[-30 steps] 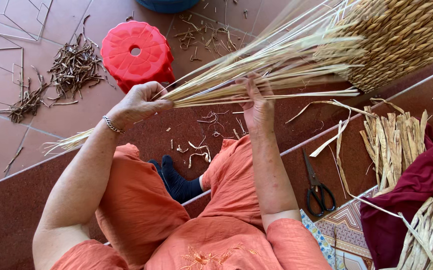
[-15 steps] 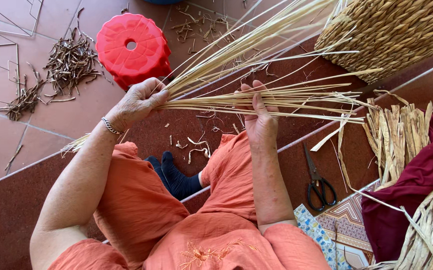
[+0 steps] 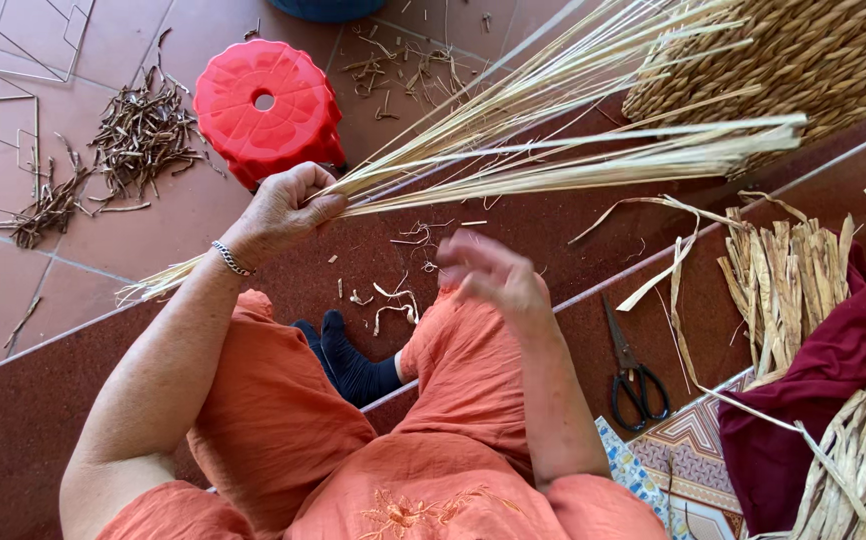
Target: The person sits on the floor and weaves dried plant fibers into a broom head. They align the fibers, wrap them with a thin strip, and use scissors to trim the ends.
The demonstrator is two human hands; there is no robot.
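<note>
Gripping the long bundle of pale dry straw stalks (image 3: 553, 160), our left hand (image 3: 288, 208) stays closed round it just this side of the round red plastic stool (image 3: 265, 105). Our right hand (image 3: 493, 280), nearer than the bundle, is loosely spread, blurred and empty. We judge a firm left grip keeps stalks aligned; the woven straw basket (image 3: 803, 55) lies beyond.

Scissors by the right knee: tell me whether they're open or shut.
Shut. The scissors lie flat on the step, blades together in one point, black handles side by side.
</note>
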